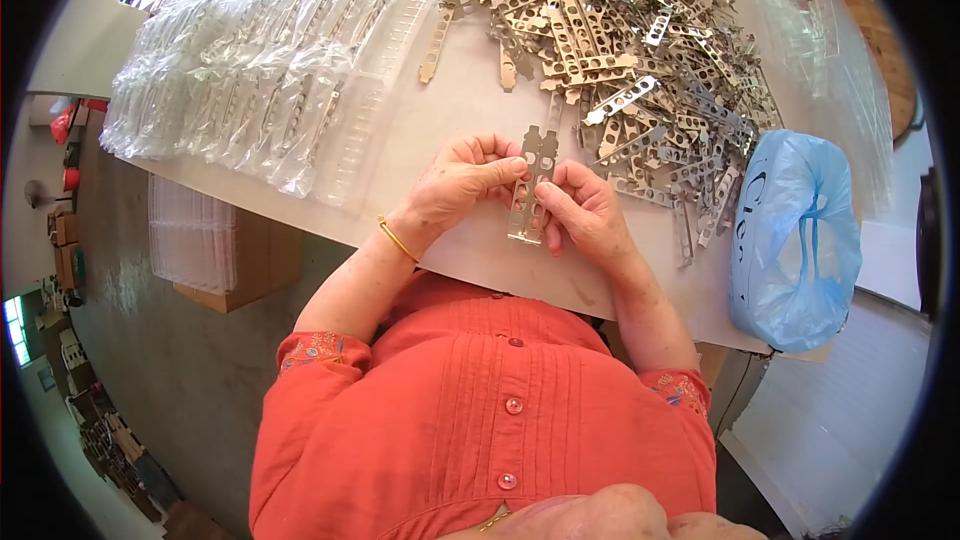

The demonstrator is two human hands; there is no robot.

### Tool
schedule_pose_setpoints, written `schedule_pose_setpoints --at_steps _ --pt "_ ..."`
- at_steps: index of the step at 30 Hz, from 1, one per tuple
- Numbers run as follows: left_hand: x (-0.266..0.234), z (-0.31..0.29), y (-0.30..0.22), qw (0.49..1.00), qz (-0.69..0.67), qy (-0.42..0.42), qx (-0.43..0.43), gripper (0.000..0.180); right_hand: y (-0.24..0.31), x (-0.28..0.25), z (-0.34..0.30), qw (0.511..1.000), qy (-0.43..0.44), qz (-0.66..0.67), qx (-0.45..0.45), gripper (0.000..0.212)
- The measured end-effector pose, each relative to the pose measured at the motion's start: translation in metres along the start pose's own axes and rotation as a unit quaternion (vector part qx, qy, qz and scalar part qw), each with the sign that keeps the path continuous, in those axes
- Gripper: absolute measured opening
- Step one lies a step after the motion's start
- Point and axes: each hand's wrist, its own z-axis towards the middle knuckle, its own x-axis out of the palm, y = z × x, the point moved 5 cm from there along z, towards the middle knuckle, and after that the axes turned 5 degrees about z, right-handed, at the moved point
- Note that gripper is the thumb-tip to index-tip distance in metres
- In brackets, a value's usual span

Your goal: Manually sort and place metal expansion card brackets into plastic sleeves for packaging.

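Note:
Two silvery perforated slot brackets stand side by side, pinched upright between my hands over the table's near edge. The thumb and fingers of my left hand (462, 183) close on the left bracket (522, 223), which has a bent tab at its lower end. From the other side, my right hand (592, 215) grips the right bracket (547, 148) with thumb and forefinger. My fingers partly cover both pieces. Just beyond them lies a large loose heap of similar metal brackets (610, 30), spreading toward the far right of the table.
Transparent plastic trays (345, 140) with bagged brackets line the table's left side. A container lined with a blue plastic bag (800, 280) stands at the right edge, near plastic sheets (860, 90). Below the table on the left, more trays (190, 235) rest against a cardboard box (265, 255).

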Motion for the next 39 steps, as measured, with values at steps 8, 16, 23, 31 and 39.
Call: schedule_pose_setpoints --at_steps 8,16,23,31,39 --pt "-0.0020 0.0001 0.0008 1.000 0.005 0.003 -0.006 0.014 -0.0015 -0.0009 0.0009 1.000 0.006 0.001 -0.001 0.015" --pt "-0.0018 0.0010 0.0022 1.000 0.016 -0.002 -0.003 0.016 -0.0024 -0.0021 0.0009 1.000 0.010 0.002 0.001 0.016" --pt "-0.0007 0.0001 0.0012 1.000 0.012 0.007 0.001 0.016 -0.0016 -0.0010 0.0004 1.000 0.012 0.001 0.003 0.016" --pt "-0.0003 -0.0004 0.0010 1.000 0.012 0.003 0.000 0.016 -0.0025 -0.0015 0.0006 1.000 0.011 -0.005 0.003 0.016" --pt "-0.0019 0.0001 0.0018 1.000 0.021 0.001 0.012 0.014 -0.0004 0.0007 0.0004 1.000 0.009 -0.001 0.007 0.015"
